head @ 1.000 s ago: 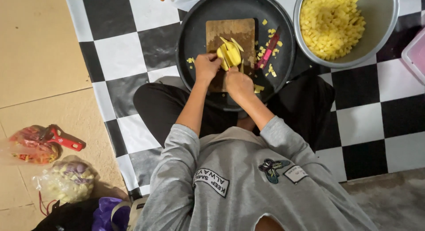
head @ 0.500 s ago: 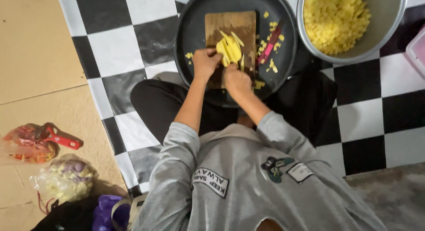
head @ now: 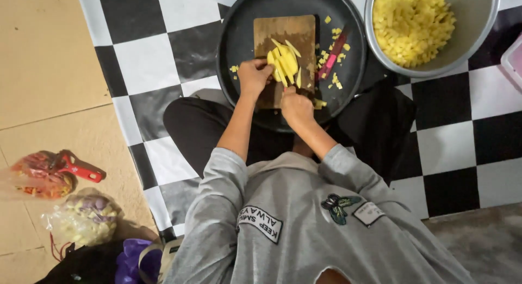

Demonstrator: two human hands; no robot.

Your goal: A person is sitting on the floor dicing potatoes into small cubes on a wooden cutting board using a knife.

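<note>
A wooden cutting board (head: 285, 31) lies in a round dark tray (head: 239, 34) on a black-and-white checked mat. Several yellow strips (head: 285, 63) are bunched on the board. My left hand (head: 253, 77) presses on the left end of the strips with bent fingers. My right hand (head: 296, 107) is fisted at the board's near edge, just below the strips, around what looks like a small knife whose blade is mostly hidden. Small yellow cubes (head: 331, 61) lie scattered on the tray to the right of the board.
A metal bowl (head: 478, 28) full of yellow cubes stands at the top right. A pink-handled tool (head: 333, 54) lies on the tray. On the tan floor at left sit plastic bags of scraps (head: 81, 218) and a red-handled tool (head: 76, 167).
Both hands stay at the board over the yellow strips. The view has shifted slightly, with the tray and bowl now higher in the picture.
</note>
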